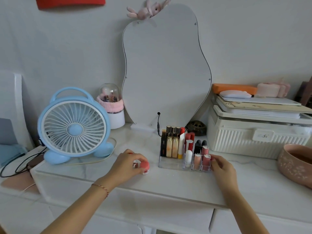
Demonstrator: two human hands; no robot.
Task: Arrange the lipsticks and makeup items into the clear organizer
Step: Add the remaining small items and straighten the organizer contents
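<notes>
Bare forearms; thin red-gold string bracelet [101, 188] on left wrist

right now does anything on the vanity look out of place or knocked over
Nothing is spilled or tipped. The only stray is a small pink-lidded jar on the tabletop, left of the clear organizer, gripped by the left hand. The right hand touches the organizer's right edge; its lipsticks stand upright.

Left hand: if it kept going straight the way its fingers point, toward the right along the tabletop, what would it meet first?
Probably the clear organizer. The left hand grips a small coral-lidded jar, and only bare tabletop separates them; depth is uncertain.
</notes>
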